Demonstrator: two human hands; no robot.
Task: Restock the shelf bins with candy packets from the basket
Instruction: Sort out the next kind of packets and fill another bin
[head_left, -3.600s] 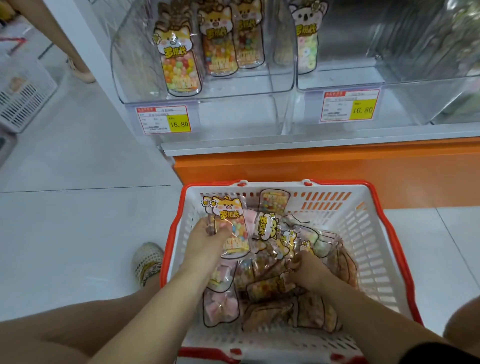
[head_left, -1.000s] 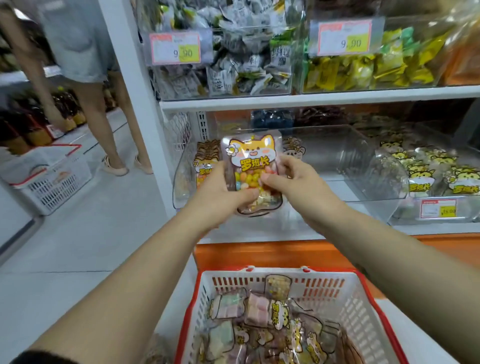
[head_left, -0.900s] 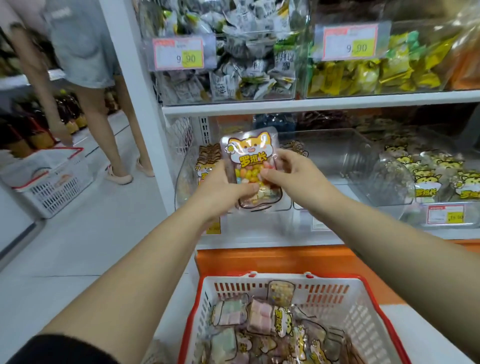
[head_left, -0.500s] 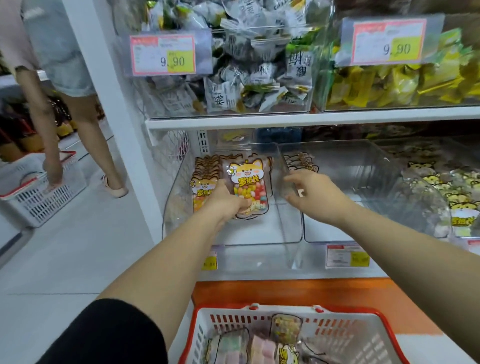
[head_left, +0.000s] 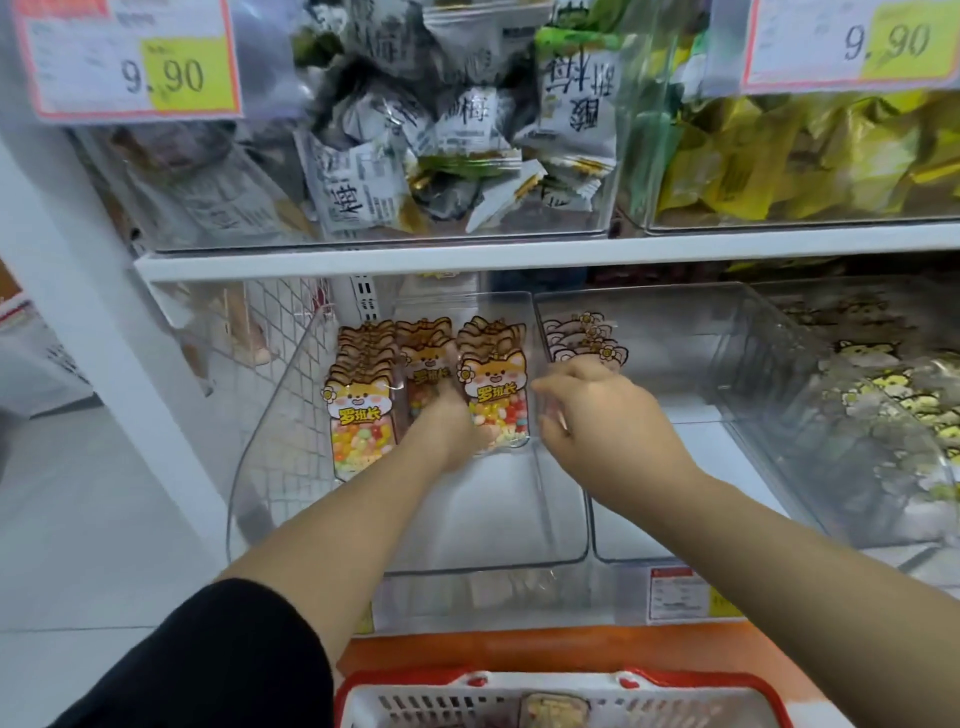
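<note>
Candy packet (head_left: 496, 400) was mid-air in both hands, now stands in the left shelf bin (head_left: 483, 525), front of the right-hand row. Left hand (head_left: 451, 426) still grips its lower-left edge; right hand (head_left: 597, 410) is off it, loosely curled, empty. Probably next: release, back to basket (head_left: 405, 682)

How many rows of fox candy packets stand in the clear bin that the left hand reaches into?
3. Left row by the left wall of the bin; middle row, partly behind the left hand; right row by the right wall. Packets behind each front one are mostly hidden.
</note>
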